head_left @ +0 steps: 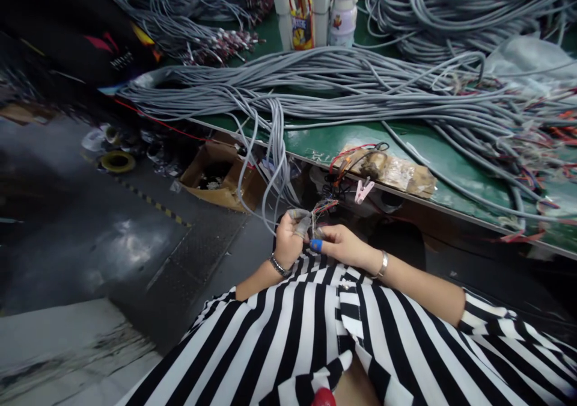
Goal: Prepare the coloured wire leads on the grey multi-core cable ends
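In front of my striped shirt my left hand [290,236] is closed round the end of a grey cable [247,180], its fingertips wrapped in greyish covers. Thin coloured wires [323,206] fan out above the fingers from that end. My right hand [345,246], with blue tape on one finger, pinches at the same bunch of wires, close against the left fingertips. Exactly which strands lie between the right fingers is too small to make out. Several grey cables [277,147] hang in loops from the table edge down toward my left hand.
Long bundles of grey cable [324,81] cover the green table [315,138]. A taped board [396,174] and a pink clip [363,190] sit at its front edge. Behind stand a bottle [344,15] and scissors [300,3] in a holder. A cardboard box [216,198] lies below.
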Motion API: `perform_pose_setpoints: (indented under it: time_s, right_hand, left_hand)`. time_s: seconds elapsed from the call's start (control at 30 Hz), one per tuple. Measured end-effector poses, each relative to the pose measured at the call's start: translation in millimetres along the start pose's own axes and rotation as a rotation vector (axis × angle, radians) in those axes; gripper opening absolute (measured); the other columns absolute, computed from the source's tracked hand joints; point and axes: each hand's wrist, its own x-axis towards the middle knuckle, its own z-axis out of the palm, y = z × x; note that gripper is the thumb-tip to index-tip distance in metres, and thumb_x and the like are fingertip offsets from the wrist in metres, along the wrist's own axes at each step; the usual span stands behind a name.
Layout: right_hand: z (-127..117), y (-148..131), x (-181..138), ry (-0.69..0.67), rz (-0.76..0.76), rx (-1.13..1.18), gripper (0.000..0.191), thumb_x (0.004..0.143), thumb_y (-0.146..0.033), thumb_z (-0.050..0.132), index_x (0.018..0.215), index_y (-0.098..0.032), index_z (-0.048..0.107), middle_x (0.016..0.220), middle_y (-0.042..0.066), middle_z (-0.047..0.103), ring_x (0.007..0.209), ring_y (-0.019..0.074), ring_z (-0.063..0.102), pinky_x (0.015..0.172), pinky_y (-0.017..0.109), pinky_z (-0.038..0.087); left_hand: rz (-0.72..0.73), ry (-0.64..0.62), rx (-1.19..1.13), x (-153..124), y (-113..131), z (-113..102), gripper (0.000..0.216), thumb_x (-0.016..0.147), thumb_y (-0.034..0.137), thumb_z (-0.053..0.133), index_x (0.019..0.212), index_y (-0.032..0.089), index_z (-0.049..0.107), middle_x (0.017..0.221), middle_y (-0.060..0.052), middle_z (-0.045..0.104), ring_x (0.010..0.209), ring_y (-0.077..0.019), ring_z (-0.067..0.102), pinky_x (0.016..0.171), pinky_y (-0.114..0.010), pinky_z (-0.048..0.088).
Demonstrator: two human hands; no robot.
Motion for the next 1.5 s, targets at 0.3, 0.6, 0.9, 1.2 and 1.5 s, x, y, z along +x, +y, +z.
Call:
perform_pose_setpoints:
  time_s: [0.3, 0.6, 0.9, 1.2, 1.5]
  right_hand:
    - [-13.0, -2.9, 11.3, 0.331, -0.083, -0.08, 0.027, 0.08, -0.043, 0.063, 0.082, -0.017, 0.059, 0.074, 0.0, 0.061, 0.067, 0.0131, 0.057, 0.063, 0.026, 0.045]
    - [-4.6, -19.7, 35.2, 0.48, -0.154, 0.504, 0.045, 0.062, -0.03, 0.081, 0.097, -0.023, 0.054, 0.088, 0.0, 0.067, 0.087, 0.0152, 0.065, 0.079, 0.03, 0.052]
    - [-6.3, -16.0, 40.5, 0.451, 0.207, 0.798, 0.033, 0.058, -0.02, 0.074, 0.076, -0.02, 0.047, 0.048, -0.013, 0.03, 0.04, 0.0016, 0.014, 0.038, 0.018, 0.007]
    - [-5.8, 23.4, 47.8, 0.544, 0.453, 0.619, 0.018, 0.058, -0.015, 0.056, 0.072, -0.02, 0.045, 0.046, -0.012, 0.031, 0.038, 0.0029, 0.018, 0.039, 0.019, 0.008]
    - [-9.2, 0.6, 14.7, 0.513, -0.098, -0.003, 0.025, 0.078, -0.044, 0.06, 0.081, -0.019, 0.059, 0.068, 0.0, 0.056, 0.061, 0.0127, 0.047, 0.057, 0.027, 0.038]
  left_hand:
    - [-0.575, -0.214, -0.785, 7.2, 32.0, -4.0, 0.029, 0.092, 0.028, 0.049, 0.068, 0.013, 0.052, 0.054, 0.006, 0.043, 0.03, 0.0003, 0.026, 0.033, -0.014, 0.019]
    - [-0.773, -0.31, -0.911, -4.5, 37.5, 1.3, 0.048, 0.1, 0.026, 0.025, 0.06, 0.012, 0.048, 0.051, 0.006, 0.031, 0.029, -0.0004, 0.017, 0.033, -0.016, 0.019]
    - [-0.784, -0.347, -0.92, -2.9, 25.7, -1.4, 0.036, 0.096, 0.02, 0.034, 0.065, 0.013, 0.05, 0.052, 0.008, 0.025, 0.03, 0.0001, 0.005, 0.032, -0.017, 0.013]
    - [-0.674, -0.338, -0.833, -3.8, 18.2, -7.8, 0.038, 0.094, 0.025, 0.042, 0.058, 0.015, 0.04, 0.048, 0.01, 0.015, 0.03, 0.0005, -0.003, 0.031, -0.018, 0.007]
    - [-0.636, -0.25, -0.832, 1.7, 25.4, -1.1, 0.038, 0.095, 0.032, 0.042, 0.063, 0.014, 0.046, 0.052, 0.007, 0.031, 0.032, -0.0004, 0.014, 0.036, -0.016, 0.02]
